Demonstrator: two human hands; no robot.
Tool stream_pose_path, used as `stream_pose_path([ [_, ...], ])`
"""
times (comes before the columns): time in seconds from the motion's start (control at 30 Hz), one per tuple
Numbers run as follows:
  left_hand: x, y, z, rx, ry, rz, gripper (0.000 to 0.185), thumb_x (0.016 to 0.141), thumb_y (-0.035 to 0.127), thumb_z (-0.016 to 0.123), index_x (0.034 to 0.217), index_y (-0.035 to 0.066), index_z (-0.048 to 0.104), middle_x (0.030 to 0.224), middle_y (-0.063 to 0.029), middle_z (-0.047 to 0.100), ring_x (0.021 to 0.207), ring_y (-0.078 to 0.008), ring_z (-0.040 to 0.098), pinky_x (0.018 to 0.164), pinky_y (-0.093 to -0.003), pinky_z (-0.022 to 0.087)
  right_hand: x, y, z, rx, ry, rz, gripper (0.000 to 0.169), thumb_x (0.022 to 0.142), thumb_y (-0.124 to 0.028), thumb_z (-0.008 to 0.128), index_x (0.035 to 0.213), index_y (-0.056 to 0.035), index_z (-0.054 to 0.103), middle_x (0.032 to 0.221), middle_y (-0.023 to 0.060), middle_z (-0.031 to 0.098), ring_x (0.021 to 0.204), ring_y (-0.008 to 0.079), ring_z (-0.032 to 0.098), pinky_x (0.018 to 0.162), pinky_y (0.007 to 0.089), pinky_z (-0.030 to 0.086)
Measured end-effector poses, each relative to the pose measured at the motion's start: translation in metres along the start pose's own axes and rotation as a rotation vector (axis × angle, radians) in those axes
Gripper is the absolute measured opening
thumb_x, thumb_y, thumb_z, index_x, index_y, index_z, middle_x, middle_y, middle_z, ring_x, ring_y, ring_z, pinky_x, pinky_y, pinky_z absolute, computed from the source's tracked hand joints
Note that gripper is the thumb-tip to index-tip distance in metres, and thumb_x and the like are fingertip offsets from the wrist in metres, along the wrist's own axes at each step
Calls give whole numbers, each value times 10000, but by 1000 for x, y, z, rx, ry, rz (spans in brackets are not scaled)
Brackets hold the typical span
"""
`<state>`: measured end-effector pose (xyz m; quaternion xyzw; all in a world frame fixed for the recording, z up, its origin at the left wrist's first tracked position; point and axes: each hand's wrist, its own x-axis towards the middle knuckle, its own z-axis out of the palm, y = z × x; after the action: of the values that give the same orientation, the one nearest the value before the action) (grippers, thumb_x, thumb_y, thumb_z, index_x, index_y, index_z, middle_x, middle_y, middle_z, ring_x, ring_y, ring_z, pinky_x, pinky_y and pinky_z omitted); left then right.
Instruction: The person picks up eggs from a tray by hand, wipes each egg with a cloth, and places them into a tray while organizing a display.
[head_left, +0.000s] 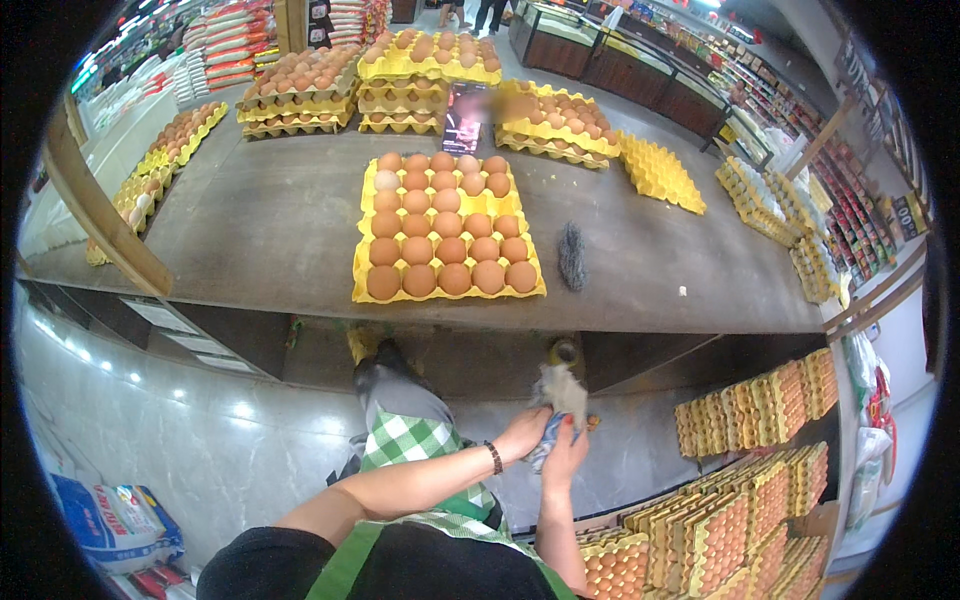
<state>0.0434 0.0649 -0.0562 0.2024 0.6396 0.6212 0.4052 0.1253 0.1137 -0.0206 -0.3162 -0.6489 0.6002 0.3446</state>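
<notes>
My left hand (527, 433) and my right hand (564, 454) are close together below the table's front edge, both gripping a crumpled blue and white cloth (552, 435). A pale, blurred part of the cloth hangs out past the fingers. Just beside my right fingers shows a small brownish thing, too small to tell. Ahead of me on the dark table (285, 217), a yellow egg tray (450, 294) holds brown eggs, with a few paler ones and some empty cups at its right side. A grey scouring-wool pad (573, 255) lies to the right of this tray.
Stacked egg trays (427, 67) stand along the table's far side, with an empty yellow tray (660, 172) at the right. A phone (463, 120) leans against one stack. Many more full trays (720, 525) are piled below right. A wooden post (105, 210) rises at left.
</notes>
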Motion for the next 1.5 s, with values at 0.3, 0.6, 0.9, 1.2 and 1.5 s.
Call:
stream_pose_path([
  [0.3, 5, -9, 1, -334, 61, -137, 367, 1013, 302, 417, 1135, -6, 575, 1104, -126, 660, 979, -221, 633, 833, -365, 499, -5, 37, -1, -233, -3, -34, 496, 1006, -340, 546, 1290, 66, 537, 1256, 199, 618, 1163, 265, 571, 1012, 361, 411],
  [0.6, -9, 78, -44, -116, -343, 5, 208, 980, 281, 544, 1093, 112, 585, 899, -5, 610, 682, -35, 517, 579, -207, 447, 15, 49, -31, 111, 123, 196, 372, 1015, -249, 542, 1168, 79, 628, 1056, 93, 671, 938, 148, 581, 825, 290, 463],
  [0.9, 102, 218, -140, 654, 386, 986, 207, 902, 195, 570, 1052, 54, 591, 988, -121, 584, 711, -227, 607, 698, -386, 512, 6, 31, -40, 191, 111, 181, 367, 1018, -266, 552, 1188, 51, 622, 1068, 57, 657, 925, 111, 582, 818, 266, 461],
  [1.2, 190, 218, -191, 1406, 548, 595, 263, 848, 255, 645, 1041, 76, 657, 1079, -179, 610, 932, -327, 665, 827, -476, 507, 2, 21, -45, 40, 138, 118, 365, 1022, -263, 539, 1192, 50, 621, 1071, 52, 654, 938, 119, 572, 841, 262, 449],
  [1.5, 189, 230, -243, 911, 426, 561, 233, 932, 221, 548, 1000, 56, 697, 986, -167, 679, 942, -330, 647, 831, -399, 518, 1, 29, -53, 149, 139, 65, 383, 1018, -271, 547, 1209, 53, 617, 1079, 56, 658, 927, 120, 588, 827, 270, 463],
])
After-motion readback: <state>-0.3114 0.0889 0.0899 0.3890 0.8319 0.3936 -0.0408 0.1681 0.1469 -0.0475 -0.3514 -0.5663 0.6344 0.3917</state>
